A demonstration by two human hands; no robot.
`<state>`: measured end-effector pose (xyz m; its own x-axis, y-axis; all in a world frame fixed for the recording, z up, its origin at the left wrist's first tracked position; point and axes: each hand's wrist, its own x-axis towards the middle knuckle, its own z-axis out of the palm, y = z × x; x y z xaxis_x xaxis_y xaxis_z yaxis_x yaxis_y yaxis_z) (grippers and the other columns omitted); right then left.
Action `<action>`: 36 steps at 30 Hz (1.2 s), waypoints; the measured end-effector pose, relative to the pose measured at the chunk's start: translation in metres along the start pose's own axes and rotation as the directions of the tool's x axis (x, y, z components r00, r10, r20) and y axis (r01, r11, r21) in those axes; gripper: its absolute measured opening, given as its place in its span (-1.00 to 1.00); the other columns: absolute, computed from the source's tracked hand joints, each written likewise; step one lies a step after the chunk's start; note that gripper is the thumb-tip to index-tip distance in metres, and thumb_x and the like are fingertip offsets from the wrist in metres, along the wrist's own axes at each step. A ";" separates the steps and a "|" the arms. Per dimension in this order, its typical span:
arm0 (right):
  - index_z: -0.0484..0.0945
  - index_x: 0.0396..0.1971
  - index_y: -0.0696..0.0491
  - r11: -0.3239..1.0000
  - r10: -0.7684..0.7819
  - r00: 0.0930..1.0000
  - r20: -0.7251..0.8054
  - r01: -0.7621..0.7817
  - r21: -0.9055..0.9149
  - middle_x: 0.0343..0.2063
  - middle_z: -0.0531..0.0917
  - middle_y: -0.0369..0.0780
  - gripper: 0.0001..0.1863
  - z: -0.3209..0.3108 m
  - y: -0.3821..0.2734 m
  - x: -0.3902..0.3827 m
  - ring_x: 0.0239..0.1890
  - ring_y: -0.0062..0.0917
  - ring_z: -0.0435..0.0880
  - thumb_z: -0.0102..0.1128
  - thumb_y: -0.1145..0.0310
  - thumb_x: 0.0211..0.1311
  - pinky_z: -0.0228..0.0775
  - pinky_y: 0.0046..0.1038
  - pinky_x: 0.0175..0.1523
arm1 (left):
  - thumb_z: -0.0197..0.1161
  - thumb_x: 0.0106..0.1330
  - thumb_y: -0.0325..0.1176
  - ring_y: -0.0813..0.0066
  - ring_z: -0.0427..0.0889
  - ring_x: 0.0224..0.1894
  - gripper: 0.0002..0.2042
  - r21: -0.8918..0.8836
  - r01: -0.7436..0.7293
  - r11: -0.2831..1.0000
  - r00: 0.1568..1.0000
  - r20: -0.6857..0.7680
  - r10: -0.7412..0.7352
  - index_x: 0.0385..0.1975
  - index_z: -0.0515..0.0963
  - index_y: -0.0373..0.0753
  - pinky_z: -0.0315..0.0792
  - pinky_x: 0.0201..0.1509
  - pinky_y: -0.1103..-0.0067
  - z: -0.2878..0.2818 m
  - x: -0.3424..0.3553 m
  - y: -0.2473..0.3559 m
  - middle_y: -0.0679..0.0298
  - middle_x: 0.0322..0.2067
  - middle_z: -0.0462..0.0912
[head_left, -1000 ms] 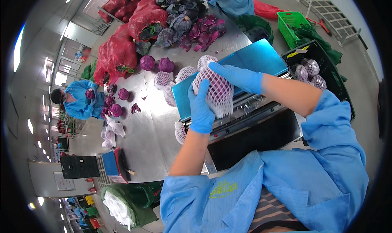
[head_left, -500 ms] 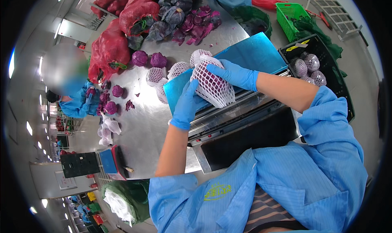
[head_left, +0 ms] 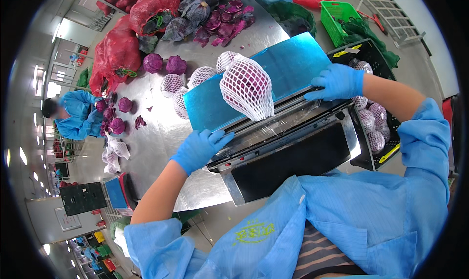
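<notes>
At opposite ends of the film wrapper (head_left: 293,161), the left hand (head_left: 202,149) and right hand (head_left: 338,82) curl half-closed; whether either pinches the clear film (head_left: 273,127) cannot be told. Beyond them a netted cabbage (head_left: 246,86) rests on the blue plate (head_left: 298,59), its underside hidden; the right forearm (head_left: 393,95) partly hides a black crate (head_left: 383,64) of wrapped cabbages (head_left: 377,113)

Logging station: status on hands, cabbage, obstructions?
Left hand at left end of wrapper, right hand at right end. Netted cabbage on blue plate, neither hand touching. Other netted cabbages beside plate, no obstruction seen.
</notes>
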<state>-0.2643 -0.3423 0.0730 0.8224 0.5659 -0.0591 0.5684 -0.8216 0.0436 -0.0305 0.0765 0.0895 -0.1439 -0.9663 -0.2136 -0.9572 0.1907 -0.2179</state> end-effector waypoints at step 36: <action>-0.29 0.47 0.07 0.889 0.352 0.917 -0.189 -0.264 0.374 0.29 0.32 0.02 0.49 0.019 0.007 0.132 0.37 -0.06 0.24 0.45 -0.33 -0.35 -0.17 0.36 0.28 | 0.69 -0.35 -0.04 0.16 0.42 0.25 0.43 -0.968 -0.079 0.240 0.742 -0.218 -0.634 0.44 -0.32 -0.33 0.30 0.35 0.31 0.034 0.128 -0.028 0.01 0.22 0.37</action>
<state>-0.1519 -0.2747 0.0465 0.9585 0.2426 0.1495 0.2790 -0.9059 -0.3186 -0.0139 -0.0464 0.0359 0.4459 -0.8753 0.1872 -0.4611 -0.0454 0.8862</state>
